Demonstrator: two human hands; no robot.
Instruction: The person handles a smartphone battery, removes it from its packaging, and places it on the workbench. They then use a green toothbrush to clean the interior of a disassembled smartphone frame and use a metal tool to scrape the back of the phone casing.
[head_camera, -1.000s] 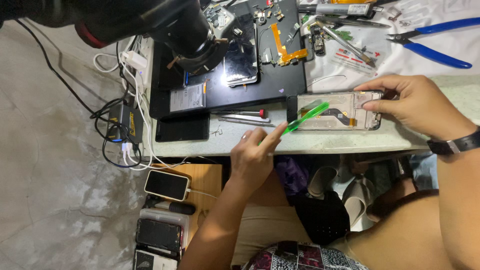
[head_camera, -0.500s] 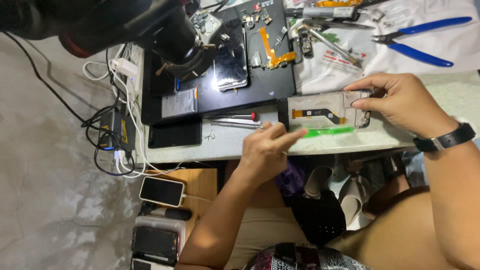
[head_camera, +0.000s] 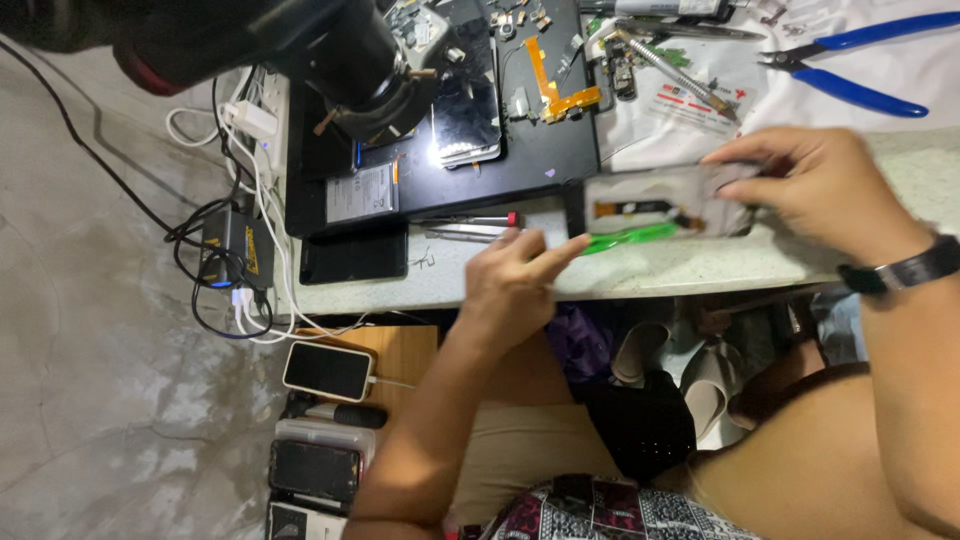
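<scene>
Two hands: both are set on one opened phone body (head_camera: 665, 203), right of the frame's centre, at the near edge of the pale worktop (head_camera: 700, 268).
Phone body: it is laid flat with its long axis running left to right across the frame; an orange flex strip is seen inside.
Green pry tool (head_camera: 632, 237): it is laid along the phone's lower edge, parallel to the long axis, slightly tilted.
Left hand (head_camera: 508, 285): it is closed loosely, the forefinger stretched right onto the tool's left end; how the other fingers grip it cannot be told.
Right hand (head_camera: 815, 190): the phone's right end is pinched between thumb and fingertips; a dark watch (head_camera: 905, 270) is worn on the wrist.
Nearer hand: the tool lies right of the left hand, which is nearer.
Surroundings: a black mat (head_camera: 520, 170) with parts is seen above, blue-handled pliers (head_camera: 850, 70) at upper right.
</scene>
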